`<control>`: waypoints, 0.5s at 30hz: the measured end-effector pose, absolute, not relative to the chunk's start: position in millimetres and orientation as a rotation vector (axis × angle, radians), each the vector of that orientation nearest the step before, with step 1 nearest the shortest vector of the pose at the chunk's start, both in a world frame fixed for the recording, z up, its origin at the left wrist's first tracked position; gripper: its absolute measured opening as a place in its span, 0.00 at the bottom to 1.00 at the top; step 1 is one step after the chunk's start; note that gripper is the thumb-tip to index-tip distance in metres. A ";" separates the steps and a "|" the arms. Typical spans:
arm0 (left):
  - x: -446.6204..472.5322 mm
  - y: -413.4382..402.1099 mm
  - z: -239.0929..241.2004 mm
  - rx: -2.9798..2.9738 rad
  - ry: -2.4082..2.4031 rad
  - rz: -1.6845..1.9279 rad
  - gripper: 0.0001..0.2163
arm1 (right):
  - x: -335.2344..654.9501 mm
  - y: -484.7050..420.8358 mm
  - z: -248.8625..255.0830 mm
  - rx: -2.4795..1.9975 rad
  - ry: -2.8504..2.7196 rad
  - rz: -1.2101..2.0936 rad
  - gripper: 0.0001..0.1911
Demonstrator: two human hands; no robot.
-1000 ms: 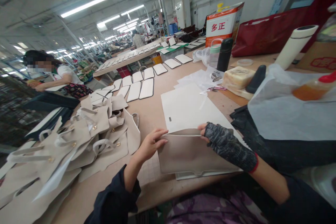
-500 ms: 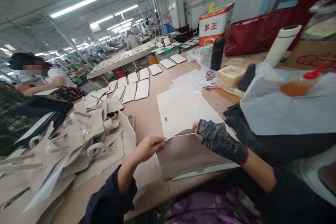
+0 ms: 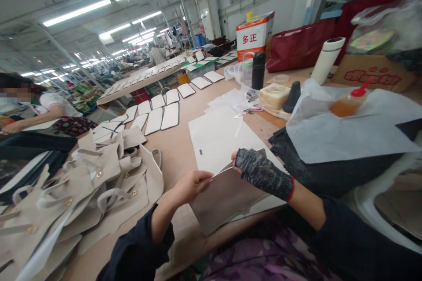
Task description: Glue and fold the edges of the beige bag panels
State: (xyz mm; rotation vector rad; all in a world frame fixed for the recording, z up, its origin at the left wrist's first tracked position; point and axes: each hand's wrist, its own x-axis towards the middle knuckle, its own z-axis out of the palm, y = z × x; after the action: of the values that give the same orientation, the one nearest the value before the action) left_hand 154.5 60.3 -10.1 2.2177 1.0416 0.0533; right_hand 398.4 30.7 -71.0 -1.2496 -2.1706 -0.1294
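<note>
My bare left hand (image 3: 194, 185) pinches the upper edge of a taupe leather-like panel (image 3: 216, 208) near the table's front. My right hand (image 3: 262, 173), in a dark grey fingerless knit glove with a red cuff, grips the same edge further right. Between the two hands, a thin pale line of that edge is pulled straight and slightly raised. Under the panel lies a large white sheet (image 3: 217, 134) with a small dark rectangle on it. My right fingertips are partly hidden behind the glove. Left of my hands is a pile of beige bag pieces (image 3: 112, 180) with handles and gold-coloured fittings.
White dark-edged panels (image 3: 170, 116) lie in rows across the table. To the right stand a black bottle (image 3: 258, 70), a cream flask (image 3: 327, 61), a foam-like block (image 3: 273, 98) and a red-tipped squeeze bottle (image 3: 346, 105) on white sheeting. A co-worker (image 3: 56, 105) is at the far left.
The view has swung, so the scene sits further left. My left hand has come closer to my right hand along the panel's edge. Both hands keep their hold.
</note>
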 end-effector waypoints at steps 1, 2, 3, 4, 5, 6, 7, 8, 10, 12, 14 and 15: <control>155.7 59.2 -8.6 2.220 1.051 0.055 0.14 | 398.1 31.6 -71.3 -1.240 -2.185 -0.141 0.12; 158.1 57.9 -6.7 2.225 1.064 0.056 0.14 | 397.4 32.3 -71.3 -1.226 -2.198 -0.157 0.12; 161.7 56.3 -4.8 2.229 1.081 0.054 0.13 | 396.3 32.9 -70.9 -1.213 -2.209 -0.172 0.12; 166.5 54.6 -2.9 2.231 1.105 0.055 0.13 | 395.0 33.3 -70.4 -1.205 -2.216 -0.180 0.11; 172.1 52.9 -1.4 2.231 1.135 0.060 0.12 | 393.5 33.5 -69.8 -1.201 -2.227 -0.184 0.11; 178.1 51.4 -0.4 2.229 1.167 0.065 0.12 | 391.9 33.4 -69.4 -1.204 -2.240 -0.186 0.11; 184.2 50.0 0.0 2.227 1.199 0.072 0.12 | 390.3 33.3 -69.2 -1.212 -2.252 -0.190 0.11; 189.7 49.0 -0.1 2.226 1.232 0.081 0.12 | 388.9 33.0 -69.5 -1.221 -2.263 -0.197 0.11; 198.0 48.0 -1.6 2.224 1.277 0.093 0.11 | 387.0 32.4 -70.7 -1.227 -2.271 -0.216 0.12; 201.5 48.3 -3.8 2.205 1.297 0.105 0.11 | 387.2 32.0 -71.3 -1.212 -2.248 -0.217 0.12; 200.7 49.3 -5.9 2.171 1.301 0.123 0.11 | 390.6 31.4 -68.3 -1.148 -2.192 -0.173 0.12; 199.1 49.9 -6.8 2.157 1.298 0.132 0.12 | 393.9 31.0 -65.1 -1.110 -2.159 -0.144 0.14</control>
State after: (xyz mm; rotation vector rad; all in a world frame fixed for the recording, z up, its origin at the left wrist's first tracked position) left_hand 199.1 49.9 -6.8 2.1573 1.2980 0.1321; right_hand 393.9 31.0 -65.1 -1.1098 -2.1588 -0.1436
